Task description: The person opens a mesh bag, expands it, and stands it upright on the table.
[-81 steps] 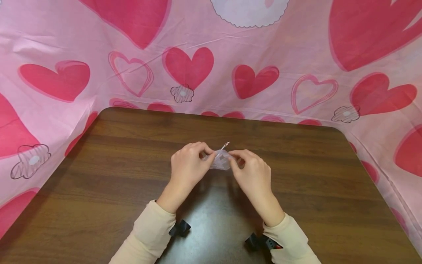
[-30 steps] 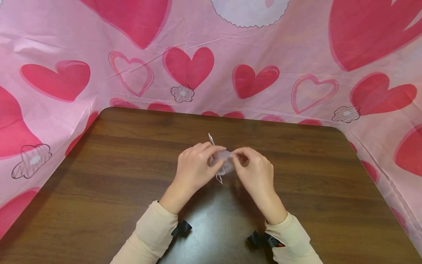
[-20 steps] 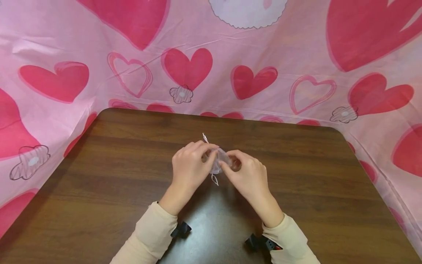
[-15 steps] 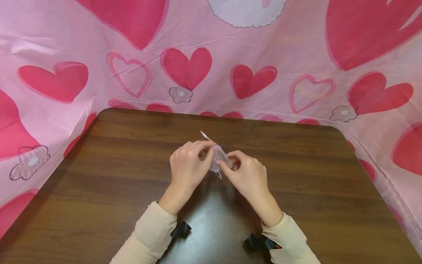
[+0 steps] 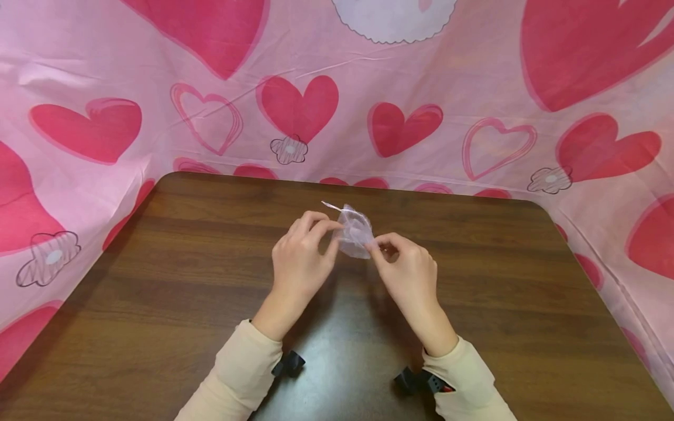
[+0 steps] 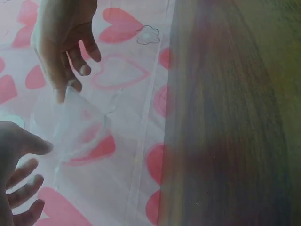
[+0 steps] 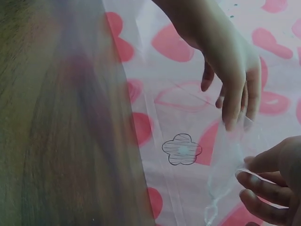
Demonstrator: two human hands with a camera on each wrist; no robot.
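Observation:
A small sheer white drawstring pouch (image 5: pixel 358 237) is up between both hands above the table. Its white cord (image 5: pixel 332 206) sticks out to the far left of it. My right hand (image 5: pixel 408 266) pinches the pouch's near right edge between thumb and index finger. My left hand (image 5: pixel 300 257) is at the left side, thumb and index fingertips apart and touching or very near the fabric. In the left wrist view the left hand (image 6: pixel 21 174) has spread fingers beside the see-through fabric. The right wrist view shows the cord (image 7: pixel 211 212) dangling. I see nothing plainly inside the pouch.
The brown wooden table (image 5: pixel 184 280) spreads under the hands. Behind and beside it hangs a pink cloth (image 5: pixel 421 70) printed with hearts. Small black devices, the left one (image 5: pixel 288 365) and the right one (image 5: pixel 418 381), are at the sleeve cuffs.
The pouch has shifted away from the body and spread wider, its cord now pointing left. The left fingertips have parted, and the right hand has moved slightly right.

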